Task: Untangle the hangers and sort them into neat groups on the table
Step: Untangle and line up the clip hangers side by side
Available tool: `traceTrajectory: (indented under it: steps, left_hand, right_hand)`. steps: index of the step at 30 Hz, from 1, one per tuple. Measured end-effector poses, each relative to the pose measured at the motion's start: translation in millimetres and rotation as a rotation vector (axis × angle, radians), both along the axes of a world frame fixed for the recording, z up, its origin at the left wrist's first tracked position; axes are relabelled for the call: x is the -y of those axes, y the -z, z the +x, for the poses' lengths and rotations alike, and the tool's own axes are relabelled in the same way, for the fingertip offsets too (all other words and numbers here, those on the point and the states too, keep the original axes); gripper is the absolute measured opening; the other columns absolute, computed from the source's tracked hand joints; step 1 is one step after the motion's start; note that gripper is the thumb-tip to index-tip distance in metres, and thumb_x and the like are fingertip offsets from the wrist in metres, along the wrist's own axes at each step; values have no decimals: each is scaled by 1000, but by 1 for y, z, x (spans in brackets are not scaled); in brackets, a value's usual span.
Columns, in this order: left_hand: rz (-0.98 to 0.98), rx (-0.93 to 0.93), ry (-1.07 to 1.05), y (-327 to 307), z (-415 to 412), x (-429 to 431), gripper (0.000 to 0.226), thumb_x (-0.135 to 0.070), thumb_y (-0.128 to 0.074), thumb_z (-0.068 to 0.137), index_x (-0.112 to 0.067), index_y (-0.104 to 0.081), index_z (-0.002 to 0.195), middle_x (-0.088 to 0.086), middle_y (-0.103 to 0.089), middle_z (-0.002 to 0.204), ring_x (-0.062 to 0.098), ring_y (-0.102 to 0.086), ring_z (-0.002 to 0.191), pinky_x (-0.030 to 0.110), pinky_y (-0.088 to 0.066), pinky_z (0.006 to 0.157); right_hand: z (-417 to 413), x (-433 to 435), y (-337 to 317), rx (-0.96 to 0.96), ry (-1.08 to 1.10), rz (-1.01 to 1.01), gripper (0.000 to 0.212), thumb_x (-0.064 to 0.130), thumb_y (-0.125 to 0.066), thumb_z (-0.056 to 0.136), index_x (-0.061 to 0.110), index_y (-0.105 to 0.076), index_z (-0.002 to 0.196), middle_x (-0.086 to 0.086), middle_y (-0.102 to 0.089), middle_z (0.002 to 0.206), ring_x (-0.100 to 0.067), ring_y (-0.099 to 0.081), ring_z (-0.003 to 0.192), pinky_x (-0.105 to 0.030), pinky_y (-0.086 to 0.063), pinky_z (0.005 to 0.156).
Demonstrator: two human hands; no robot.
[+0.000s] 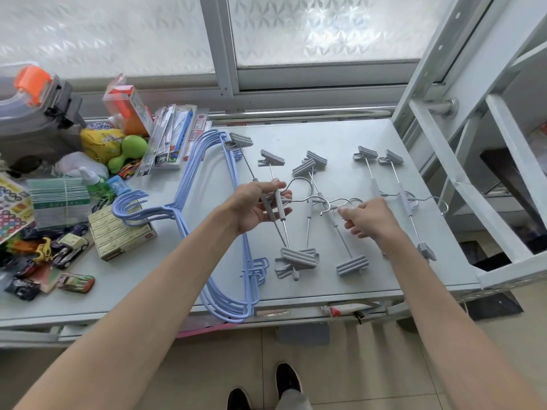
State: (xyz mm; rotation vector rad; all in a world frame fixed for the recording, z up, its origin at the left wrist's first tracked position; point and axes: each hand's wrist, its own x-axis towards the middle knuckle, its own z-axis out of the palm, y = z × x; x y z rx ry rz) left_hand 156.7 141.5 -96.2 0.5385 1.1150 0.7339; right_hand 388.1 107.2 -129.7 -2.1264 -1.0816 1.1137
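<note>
Left hand (254, 204), centre of frame: fingers (285, 199) curled around the ribbed grey sleeves of two grey clip hangers with thin steel rods (276, 208), thumb on top; both rods are gripped together and lifted off the surface. Their upper clips point to the upper centre, their lower clips sit stacked at lower centre.

Right hand (370, 218), right of centre: fingers (346, 214) loosely bent, thumb and forefinger close at the silver wire hooks (340, 204) in the middle of the tangle; whether they pinch a hook cannot be told.

Loose grey clip hangers (328, 211): lying flat between the hands, rods crossing, hooks interlocked, ridged clips at both ends.

Pair of grey clip hangers (404, 199): right of the right hand, rods lying side by side, clips level at the top.

Stack of light blue plastic-coated wire hangers (204, 179): left of centre, nested in one pile, hooks pointing left, lower ends overhanging the near edge.

Pale grey bench (296, 134): carries all hangers.

Clutter at left of frame: toy cars (69, 247), a box of small cartons (120, 232), a green soft toy (130, 150), an orange tape roll (32, 81).

White metal rack (473, 113): right edge of frame.
</note>
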Motion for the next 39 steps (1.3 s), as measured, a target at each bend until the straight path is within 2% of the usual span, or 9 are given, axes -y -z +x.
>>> traceTrajectory:
  steps: [2,5,8,10,12,23,28,33,39]
  left_hand:
    - [5,34,25,-2,-4,1,15,-16,-48,103,-5,-59,106,16,-67,92,28,-68,82,47,-60,72]
    - [6,49,51,-4,-8,2,14,-18,-44,104,-9,-53,105,17,-68,96,34,-71,80,50,-60,72]
    - [-9,71,49,-1,-9,3,11,-19,-48,103,-9,-52,104,16,-69,96,31,-73,74,46,-61,68]
    - [3,81,55,1,-11,4,10,-16,-57,97,-8,-52,101,15,-69,98,28,-74,72,40,-62,63]
    - [30,73,76,4,-12,6,11,-8,-62,93,-8,-55,101,13,-70,97,24,-75,73,33,-61,61]
    - [21,-102,166,11,-5,3,14,-11,-62,94,-6,-65,107,10,-73,98,21,-73,76,27,-60,62]
    - [-1,18,114,12,7,2,11,-9,-58,96,-7,-65,105,11,-72,102,19,-72,81,26,-61,67]
    - [-28,129,88,11,15,4,14,-7,-59,95,-6,-68,106,13,-72,98,21,-72,81,24,-61,68]
    - [-15,145,78,16,17,7,12,-9,-58,96,-4,-68,101,11,-71,92,24,-71,82,35,-60,81]
  right_hand:
    - [-7,1,10,58,-53,-57,38,38,-78,74,2,-65,77,-14,-67,67,-25,-58,57,-33,-50,57]
    - [-15,0,22,43,102,9,47,46,-72,75,-1,-67,82,-14,-71,73,-29,-66,64,-37,-55,62]
    - [-15,-2,23,-27,266,92,25,21,-61,88,1,-68,75,-5,-67,61,-17,-61,52,-28,-55,63]
    - [-13,-3,18,-74,314,144,22,8,-57,87,3,-64,67,-6,-64,58,-7,-57,39,-17,-50,48]
    - [-13,-6,13,-214,349,203,23,1,-55,88,5,-59,66,-12,-64,60,-6,-55,33,-16,-45,38]
    - [14,-5,-29,-442,518,464,21,-11,-47,82,0,-61,72,-17,-60,61,-12,-53,36,-19,-42,39]
    - [8,-1,-43,-498,453,450,21,-11,-48,82,0,-61,70,-15,-61,58,-16,-53,40,-21,-42,41]
    - [-19,3,-30,-414,358,335,23,-6,-50,86,0,-62,68,-16,-64,59,-17,-54,40,-20,-44,40]
    - [-26,3,-23,-212,270,298,24,-2,-51,85,1,-62,64,-16,-65,59,-17,-56,42,-21,-47,41]
